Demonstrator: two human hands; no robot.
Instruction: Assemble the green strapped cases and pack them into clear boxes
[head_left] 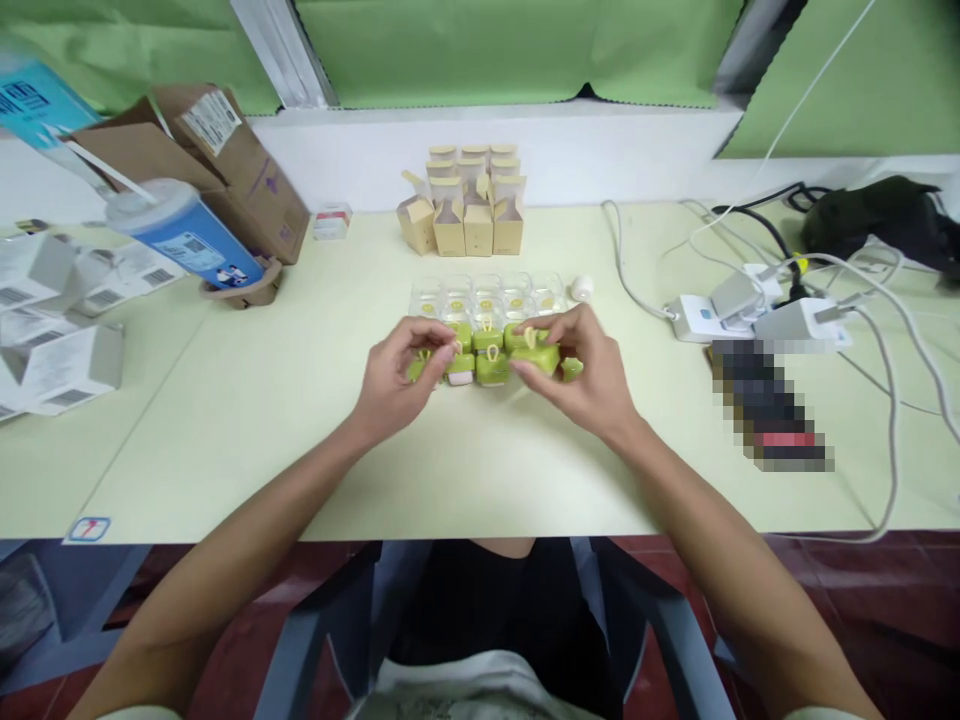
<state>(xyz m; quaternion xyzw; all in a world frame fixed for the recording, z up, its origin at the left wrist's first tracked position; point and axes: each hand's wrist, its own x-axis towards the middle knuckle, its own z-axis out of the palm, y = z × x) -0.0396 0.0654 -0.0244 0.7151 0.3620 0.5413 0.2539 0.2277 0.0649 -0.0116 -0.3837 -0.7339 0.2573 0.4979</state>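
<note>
Small green cases [492, 368] with pale yellow loops on top stand close together in two short rows on the table. My right hand [585, 370] grips one green case [538, 356] at the right end, thumb in front and fingers behind. Another green piece [571, 369] shows beside that palm. At the left end my left hand [401, 375] is curled, its thumb and forefinger tips nearly meeting by a case's loop. What those fingers hold is hidden. Right behind the cases lie clear plastic cups [487, 296] with round yellow marks, and a small white round object [582, 289].
Several open beige boxes [478, 230] stand by the wall. On the left are white boxes [71, 365], a blue cup [195, 240] in a carton holder and a brown cardboard box [247, 180]. A power strip [705, 318] with cables and a pixelated dark object [769, 405] lie right.
</note>
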